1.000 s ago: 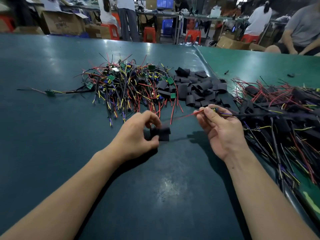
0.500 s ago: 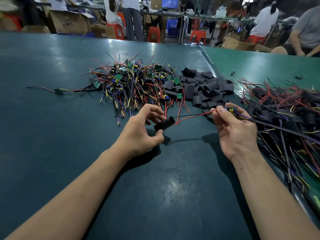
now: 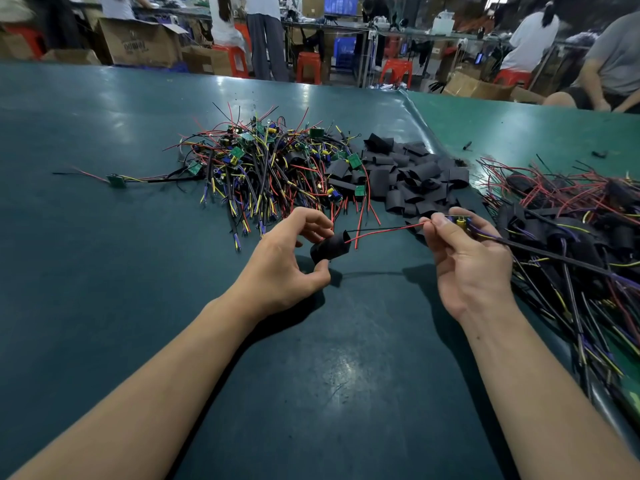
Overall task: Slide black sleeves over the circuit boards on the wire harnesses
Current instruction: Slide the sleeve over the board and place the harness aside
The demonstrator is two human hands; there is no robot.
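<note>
Since the earlier frames, the left hand has lifted one black sleeve off the green table and is now pinching it between thumb and curled fingers, its open mouth facing right; the red wire, a second ago well clear of the sleeve, is now reaching that mouth, whether entering it cannot be told. The right hand is pinching one circuit board with a yellow component between thumb and fingertips, its dark cable trailing right. Items counted: two hands, one held sleeve, one held harness. One heap of unsleeved wire harnesses is lying beyond the left hand, too tangled to count; one stray harness is lying apart to its left. One pile of loose sleeves is sitting just beside that heap. One pile of finished harnesses is spreading on the right. Cardboard boxes are standing beyond the table, contents not visible.
</note>
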